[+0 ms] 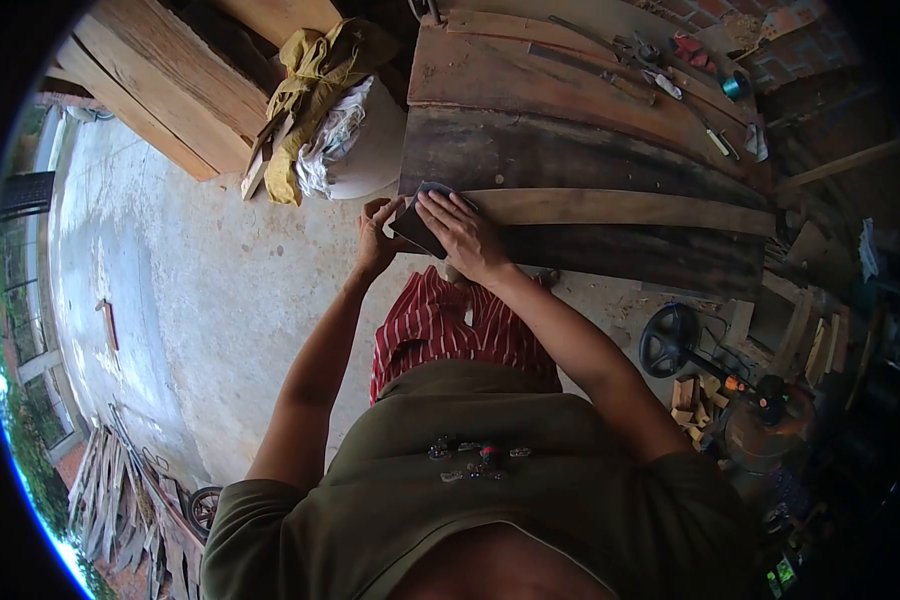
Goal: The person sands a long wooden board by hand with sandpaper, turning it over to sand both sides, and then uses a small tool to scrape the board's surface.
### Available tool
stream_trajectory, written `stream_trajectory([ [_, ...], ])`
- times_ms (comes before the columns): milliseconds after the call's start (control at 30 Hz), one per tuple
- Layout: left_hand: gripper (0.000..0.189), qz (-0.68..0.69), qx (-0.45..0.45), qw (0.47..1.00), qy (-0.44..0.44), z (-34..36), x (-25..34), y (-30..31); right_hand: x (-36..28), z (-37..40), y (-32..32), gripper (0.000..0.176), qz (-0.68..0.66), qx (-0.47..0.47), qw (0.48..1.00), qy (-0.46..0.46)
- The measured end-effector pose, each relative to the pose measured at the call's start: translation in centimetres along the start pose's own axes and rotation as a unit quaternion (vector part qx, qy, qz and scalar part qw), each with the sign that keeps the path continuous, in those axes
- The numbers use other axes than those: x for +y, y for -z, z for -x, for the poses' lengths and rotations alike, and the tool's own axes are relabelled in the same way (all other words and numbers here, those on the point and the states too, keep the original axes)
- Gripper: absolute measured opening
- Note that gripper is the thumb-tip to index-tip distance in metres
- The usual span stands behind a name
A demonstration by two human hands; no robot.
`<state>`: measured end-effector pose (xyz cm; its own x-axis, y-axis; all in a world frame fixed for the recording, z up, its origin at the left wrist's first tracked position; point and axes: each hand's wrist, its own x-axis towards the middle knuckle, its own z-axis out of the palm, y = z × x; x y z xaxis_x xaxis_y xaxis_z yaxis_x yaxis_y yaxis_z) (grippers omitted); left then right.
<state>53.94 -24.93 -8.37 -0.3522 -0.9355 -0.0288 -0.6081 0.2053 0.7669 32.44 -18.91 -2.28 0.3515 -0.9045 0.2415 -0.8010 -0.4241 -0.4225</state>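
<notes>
You stand on a bare concrete floor [200, 280] in an open workshop, facing a bench [590, 150] of dark, worn boards that runs from 12 to 2 o'clock. A pale plank [620, 208] lies along its near edge.

Both hands meet at 12 o'clock, at the near left corner of the bench. There you hold a dark sheet [410, 228], thin and roughly square, against the end of the plank. Your right hand [462, 235] lies flat on top of it, its fingers [440, 205] spread and pressing down. Your left hand [375, 240] is at the sheet's left edge, fingers [378, 212] curled in and pinching that edge where it overhangs the corner.

The sheet looks light and limp. It would likely bend or crease if gripped in the middle and slide if held loosely. The free left edge is the place to take it, with a flat palm on top to keep it down. Whether its face is rough or smooth you cannot tell from here.

At 11 o'clock a pale sack [365, 150] with a yellow cloth [310, 80] thrown over it leans beside heavy timbers [170, 90]. Hand tools [660, 65] lie scattered on the far end of the bench at 1 o'clock. At 3 o'clock, low beside you, sit a black wheel [668, 340] and some small wood blocks [695, 395].
</notes>
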Motion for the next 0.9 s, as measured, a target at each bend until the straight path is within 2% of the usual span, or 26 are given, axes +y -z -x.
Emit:
stream_trajectory([
  [33, 0.08, -0.017, 0.003, 1.0, -0.002, 0.1, -0.2, -0.2, 1.2, 1.5, 1.5, 0.065, -0.005, -0.013, 1.0, 0.006],
  [67, 0.079, -0.001, 0.005, 1.0, 0.011, 0.2, 1.2, 0.1, 2.5, 3.2, 2.5, 0.073, -0.022, 0.004, 1.0, -0.017],
  [100, 0.079, 0.0, 0.006, 1.0, 0.011, 0.0, 1.4, 0.1, 3.7, 5.0, 4.0, 0.081, 0.001, -0.026, 0.999, -0.039],
  [167, 0.078, 0.013, 0.013, 1.0, 0.006, 0.2, 1.5, 0.0, 4.4, 6.6, 5.6, 0.082, 0.0, -0.047, 0.997, -0.056],
  [267, 0.078, 0.003, 0.009, 1.0, 0.008, 0.1, 1.6, 0.1, 3.9, 6.0, 4.2, 0.083, -0.036, 0.01, 0.996, -0.078],
  [400, 0.074, 0.052, 0.018, 0.998, -0.034, 0.2, 0.8, -0.2, -0.4, -0.4, -1.0, 0.065, -0.024, 0.009, 1.0, 0.005],
  [467, 0.074, 0.067, 0.036, 0.996, -0.041, -0.2, -3.3, -1.5, -1.5, -1.4, -1.6, 0.06, -0.036, 0.004, 0.999, 0.036],
  [533, 0.075, 0.072, 0.033, 0.995, -0.055, -0.2, -2.2, -0.9, -1.0, -0.2, -0.7, 0.059, -0.048, 0.008, 0.998, 0.038],
  [600, 0.076, 0.013, 0.004, 1.0, -0.014, 0.0, 0.4, -0.1, 1.7, 3.8, 2.2, 0.057, -0.037, -0.048, 0.996, 0.058],
  [700, 0.079, 0.017, 0.0, 1.0, -0.001, 0.0, 1.0, -0.2, 4.7, 8.1, 4.8, 0.059, 0.0, -0.073, 0.996, 0.044],
  [800, 0.082, 0.03, 0.002, 0.999, -0.018, -0.2, 0.9, -0.2, 4.2, 8.0, 2.7, 0.057, 0.028, -0.05, 0.996, 0.069],
  [900, 0.084, 0.027, 0.011, 0.999, -0.029, -0.1, 0.9, -0.2, 1.3, 7.7, 2.3, 0.056, 0.024, -0.04, 0.999, 0.002],
])
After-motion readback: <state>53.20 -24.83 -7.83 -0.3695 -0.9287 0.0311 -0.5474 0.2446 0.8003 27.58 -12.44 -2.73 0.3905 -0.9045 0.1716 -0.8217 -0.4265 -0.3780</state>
